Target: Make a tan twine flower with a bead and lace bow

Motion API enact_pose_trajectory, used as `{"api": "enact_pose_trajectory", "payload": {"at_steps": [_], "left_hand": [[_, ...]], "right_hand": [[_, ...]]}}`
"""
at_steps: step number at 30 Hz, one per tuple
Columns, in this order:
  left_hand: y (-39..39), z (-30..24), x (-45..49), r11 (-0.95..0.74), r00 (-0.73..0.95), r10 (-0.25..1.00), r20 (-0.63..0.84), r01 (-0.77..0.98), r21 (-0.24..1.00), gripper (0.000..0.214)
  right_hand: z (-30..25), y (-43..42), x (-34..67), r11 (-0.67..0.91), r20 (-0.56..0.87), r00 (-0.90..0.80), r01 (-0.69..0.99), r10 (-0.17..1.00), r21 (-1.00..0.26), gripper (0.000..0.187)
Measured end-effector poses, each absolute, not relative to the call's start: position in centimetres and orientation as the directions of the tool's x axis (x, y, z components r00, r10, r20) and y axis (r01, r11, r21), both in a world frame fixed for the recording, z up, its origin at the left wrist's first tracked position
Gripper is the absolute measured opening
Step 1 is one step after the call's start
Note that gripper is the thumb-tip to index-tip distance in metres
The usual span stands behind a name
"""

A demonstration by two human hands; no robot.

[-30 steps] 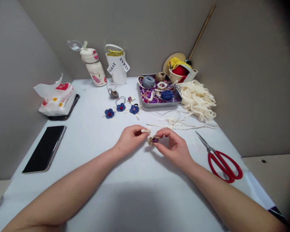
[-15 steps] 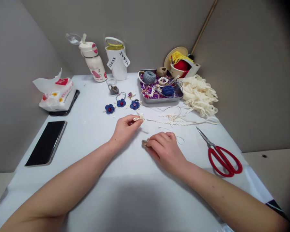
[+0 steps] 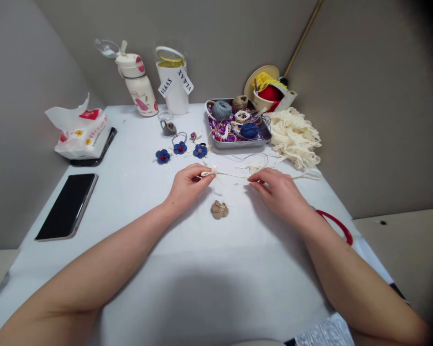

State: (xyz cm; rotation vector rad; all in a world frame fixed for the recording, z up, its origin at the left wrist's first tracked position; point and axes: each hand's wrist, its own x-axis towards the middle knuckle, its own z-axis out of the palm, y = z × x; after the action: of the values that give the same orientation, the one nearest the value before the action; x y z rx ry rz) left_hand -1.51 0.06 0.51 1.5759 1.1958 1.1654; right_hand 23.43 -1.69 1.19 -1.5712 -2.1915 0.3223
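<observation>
A small looped piece of cream lace (image 3: 207, 173) is pinched between the thumb and fingers of my left hand (image 3: 189, 186). From there a thin lace trim (image 3: 233, 175) runs across to my right hand (image 3: 279, 194), whose thumb and fingertips are closed on it. Below, between both hands, a brown petalled flower (image 3: 219, 210) lies loose on the table with pale thread on it. More lace trim and thin cord lie just beyond my right hand. Red-handled scissors (image 3: 335, 223) are mostly hidden behind my right forearm.
Several blue flowers (image 3: 180, 147) lie beyond my left hand. At the back are a metal tray (image 3: 241, 144) of beads and yarn balls, a heap of cream lace (image 3: 296, 137), a water bottle (image 3: 141, 93) and a white cup (image 3: 176, 96). A phone (image 3: 67, 206) and tissue pack (image 3: 84, 137) are left.
My right hand has let go of the brown flower, moved right and up, and taken hold of the lace trim. The left hand keeps its pinch. The view has shifted slightly.
</observation>
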Motion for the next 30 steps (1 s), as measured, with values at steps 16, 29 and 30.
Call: {"api": "enact_pose_trajectory", "payload": {"at_steps": [16, 29, 30], "left_hand": [[0.2, 0.7, -1.5, -0.044, 0.114, 0.993, 0.026, 0.156, 0.987, 0.022], [-0.9, 1.9, -1.9, -0.358, 0.265, 0.917, 0.297, 0.223, 0.907, 0.011], [-1.2, 2.2, -2.0, -0.382, 0.288, 0.905, 0.312, 0.231, 0.895, 0.011]], "right_hand": [[0.9, -0.1, 20.4, 0.393, 0.038, -0.399, 0.913, 0.916, 0.105, 0.019], [2.6, -0.7, 24.4, 0.119, 0.165, 0.046, 0.511, 0.985, -0.851, 0.006], [2.5, -0.6, 24.4, 0.113, 0.153, 0.047, 0.467, 0.987, -0.877, 0.006]]}}
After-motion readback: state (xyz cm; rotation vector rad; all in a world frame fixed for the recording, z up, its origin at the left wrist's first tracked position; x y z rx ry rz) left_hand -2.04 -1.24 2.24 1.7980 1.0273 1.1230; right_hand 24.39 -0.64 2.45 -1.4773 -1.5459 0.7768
